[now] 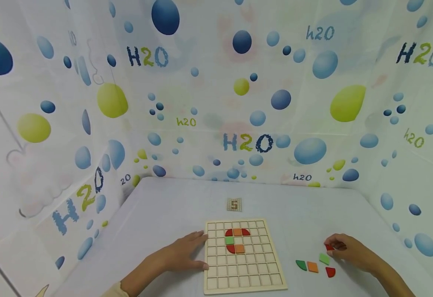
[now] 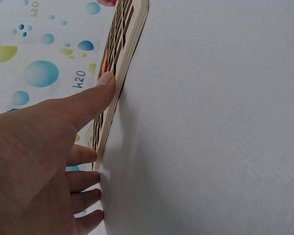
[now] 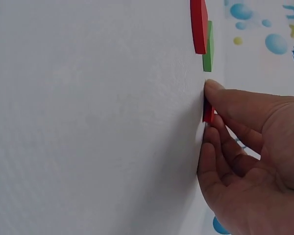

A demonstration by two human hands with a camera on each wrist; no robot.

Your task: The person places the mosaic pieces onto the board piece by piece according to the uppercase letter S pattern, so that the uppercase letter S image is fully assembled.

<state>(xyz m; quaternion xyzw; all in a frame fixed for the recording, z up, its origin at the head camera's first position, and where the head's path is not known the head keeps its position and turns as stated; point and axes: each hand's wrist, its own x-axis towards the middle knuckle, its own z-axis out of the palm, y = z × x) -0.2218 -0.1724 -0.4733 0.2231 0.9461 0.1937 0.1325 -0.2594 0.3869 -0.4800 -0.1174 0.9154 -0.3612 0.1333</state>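
A wooden grid board (image 1: 253, 270) lies on the table, its upper cells holding red quarter-round pieces, orange squares (image 1: 240, 248) and a light green square (image 1: 229, 240). My left hand (image 1: 183, 252) rests at the board's left edge with fingers spread; in the left wrist view its thumb (image 2: 95, 100) touches the rim. To the right of the board, my right hand (image 1: 351, 252) pinches a red piece (image 3: 208, 112) between thumb and fingertips, close over the tabletop. Part of that piece is hidden by the fingers.
Beside the right hand lie a light green square (image 1: 324, 259), a red quarter-round (image 1: 330, 272), an orange square (image 1: 313, 267) and a dark green quarter-round (image 1: 301, 265). Behind the board sits a small card (image 1: 234, 204) with a figure like a 5. Printed cloth walls (image 1: 209, 95) surround the white table.
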